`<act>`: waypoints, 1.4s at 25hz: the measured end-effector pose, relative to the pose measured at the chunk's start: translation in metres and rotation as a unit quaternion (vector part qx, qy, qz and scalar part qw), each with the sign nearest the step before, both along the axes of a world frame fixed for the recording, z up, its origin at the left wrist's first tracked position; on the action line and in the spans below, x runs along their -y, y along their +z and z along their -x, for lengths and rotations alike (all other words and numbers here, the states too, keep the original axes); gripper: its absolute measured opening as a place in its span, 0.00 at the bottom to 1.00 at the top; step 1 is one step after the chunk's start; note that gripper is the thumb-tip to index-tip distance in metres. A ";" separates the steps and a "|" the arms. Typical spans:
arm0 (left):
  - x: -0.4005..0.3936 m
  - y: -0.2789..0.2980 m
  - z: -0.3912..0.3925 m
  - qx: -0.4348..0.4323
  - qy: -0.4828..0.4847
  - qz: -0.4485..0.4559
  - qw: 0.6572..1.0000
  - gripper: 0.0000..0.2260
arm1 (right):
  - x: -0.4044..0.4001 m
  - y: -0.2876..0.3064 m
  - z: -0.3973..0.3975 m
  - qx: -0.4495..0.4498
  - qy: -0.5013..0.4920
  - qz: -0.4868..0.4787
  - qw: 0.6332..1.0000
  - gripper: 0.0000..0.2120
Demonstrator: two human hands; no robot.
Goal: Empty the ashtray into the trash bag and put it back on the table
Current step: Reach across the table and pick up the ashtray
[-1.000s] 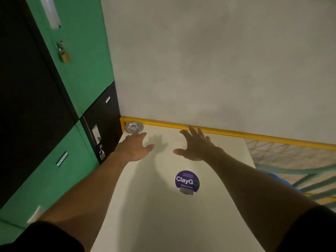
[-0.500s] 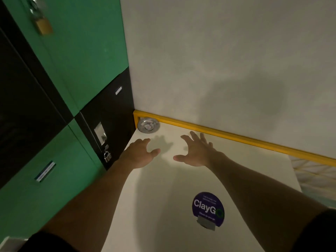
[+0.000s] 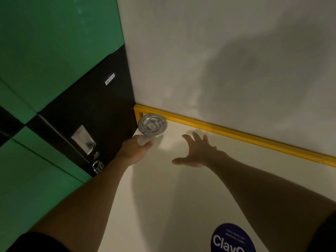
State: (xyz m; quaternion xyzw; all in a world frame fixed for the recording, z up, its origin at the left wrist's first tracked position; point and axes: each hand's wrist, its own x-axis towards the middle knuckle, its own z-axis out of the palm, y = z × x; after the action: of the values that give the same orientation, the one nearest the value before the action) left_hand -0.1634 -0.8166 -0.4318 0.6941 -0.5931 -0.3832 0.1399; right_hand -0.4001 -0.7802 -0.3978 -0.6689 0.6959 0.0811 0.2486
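Observation:
A round metal ashtray (image 3: pixel 152 124) with grey ash in its middle sits in the far left corner of the white table (image 3: pixel 163 197), against the yellow frame. My left hand (image 3: pixel 135 149) is stretched out just short of the ashtray, fingers apart, holding nothing and not touching it. My right hand (image 3: pixel 197 153) hovers over the table to the right of the ashtray, fingers spread and empty. No trash bag is in view.
Green and black lockers (image 3: pixel 63 106) stand tight against the table's left edge, with a padlock (image 3: pixel 97 166) hanging on one door. A yellow rail (image 3: pixel 245 136) runs along the pale wall behind. A purple round sticker (image 3: pixel 232 239) lies on the table near me.
The view has closed in on the corner, so the ashtray looks larger. Both hands have moved forward toward it, the left one now nearly at its rim.

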 end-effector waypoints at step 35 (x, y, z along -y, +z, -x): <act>0.086 -0.039 0.022 -0.231 0.204 0.007 0.951 0.23 | 0.031 -0.061 -0.009 0.015 -0.003 -0.005 1.000 0.44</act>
State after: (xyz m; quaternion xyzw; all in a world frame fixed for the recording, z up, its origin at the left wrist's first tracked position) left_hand -0.1851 -0.9022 -0.4705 0.6916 -0.3932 -0.4923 0.3533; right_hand -0.3913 -0.8113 -0.4592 -0.6667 0.6935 0.0740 0.2630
